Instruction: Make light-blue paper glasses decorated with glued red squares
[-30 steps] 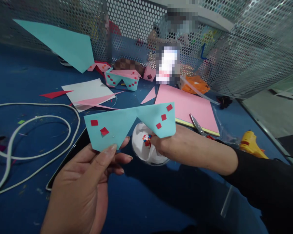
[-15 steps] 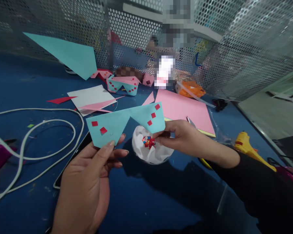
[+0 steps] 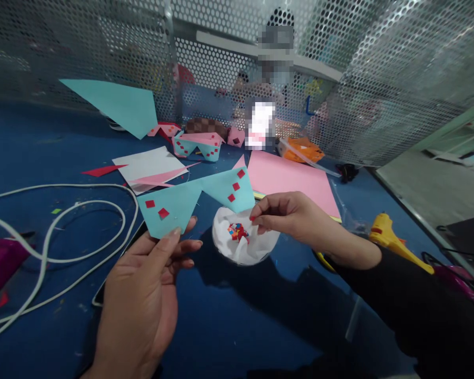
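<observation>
Head view. The turquoise paper shape (image 3: 187, 197), notched along its lower edge, is held up at the centre of the frame. The left hand (image 3: 142, 287), lower left of centre, grasps it between thumb and fingers at its lower left corner; this grip leaves most of the face exposed and is best kept light, so that the paper does not crease. Two red squares (image 3: 163, 212) lie on the left half, three in a slanting row on the right half.

The right hand (image 3: 292, 217), right of centre, pinches a small red piece (image 3: 252, 218) between thumb and fingertip, beside the right end of the paper. Below, at the centre, a white-lined bowl (image 3: 224, 252) holds coloured bits (image 3: 237, 232) above the desk (image 3: 229, 326). Good handling probably calls for one piece at a time, gripped by its margin so that its face is free, and a steady paper with its face towards the viewer. A pale speck (image 3: 176, 217) on the left half is too small to identify; fingers should avoid it in case it is adhesive.
</observation>
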`<state>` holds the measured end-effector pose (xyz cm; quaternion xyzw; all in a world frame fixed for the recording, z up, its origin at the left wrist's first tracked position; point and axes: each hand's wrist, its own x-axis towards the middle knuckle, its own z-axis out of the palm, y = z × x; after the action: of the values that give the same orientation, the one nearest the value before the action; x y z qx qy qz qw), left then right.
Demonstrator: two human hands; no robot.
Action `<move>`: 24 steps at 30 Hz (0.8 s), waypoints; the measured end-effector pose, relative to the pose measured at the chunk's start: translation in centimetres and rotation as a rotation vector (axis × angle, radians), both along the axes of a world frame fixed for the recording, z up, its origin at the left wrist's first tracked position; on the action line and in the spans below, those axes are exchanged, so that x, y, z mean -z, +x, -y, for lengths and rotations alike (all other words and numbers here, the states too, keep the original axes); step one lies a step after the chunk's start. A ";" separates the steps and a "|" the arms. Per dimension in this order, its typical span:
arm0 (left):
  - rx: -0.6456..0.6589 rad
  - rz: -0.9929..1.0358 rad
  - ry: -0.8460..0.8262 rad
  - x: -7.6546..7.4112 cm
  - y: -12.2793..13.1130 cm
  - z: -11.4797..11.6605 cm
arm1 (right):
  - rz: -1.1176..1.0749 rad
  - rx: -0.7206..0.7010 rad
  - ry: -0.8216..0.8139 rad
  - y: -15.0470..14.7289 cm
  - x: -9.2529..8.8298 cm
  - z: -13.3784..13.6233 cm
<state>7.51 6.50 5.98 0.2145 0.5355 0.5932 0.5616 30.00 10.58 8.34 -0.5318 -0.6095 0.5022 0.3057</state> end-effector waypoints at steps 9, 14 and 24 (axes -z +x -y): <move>0.017 0.008 -0.004 0.1 0.2 -0.2 | 0.045 0.027 0.044 -0.1 0.2 0.0; 0.011 0.001 0.011 0.3 0.2 -0.1 | 0.214 -0.018 0.157 0.0 -0.8 1.3; 0.274 -0.123 0.127 0.5 1.3 0.5 | 0.272 0.066 0.552 -1.4 -3.7 9.6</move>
<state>8.78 5.98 5.50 0.3564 0.4960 0.5296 0.5887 28.58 0.97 12.05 -0.5107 -0.7406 0.2318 0.3702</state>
